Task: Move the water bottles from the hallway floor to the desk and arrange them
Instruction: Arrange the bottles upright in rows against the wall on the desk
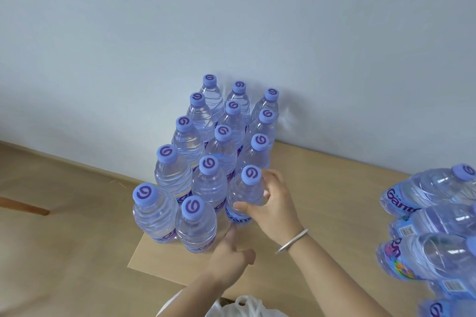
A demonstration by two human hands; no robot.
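Note:
Several clear water bottles with purple caps stand upright in three rows on the light wooden desk (164, 257), running back to the wall. My right hand (273, 203), with a silver bracelet on the wrist, grips the front bottle of the right row (244, 193) around its body. My left hand (229, 257) is below it, index finger stretched out and touching the base of the front bottle of the middle row (195, 226). More bottles (432, 219) of the same kind lie on their sides in a pile at the right edge.
The pale wall (231, 20) rises right behind the rows. To the left of the desk is wooden floor (51, 213) with a brown chair leg (23, 204). A white plastic bag (239, 309) sits at the bottom edge, near my body.

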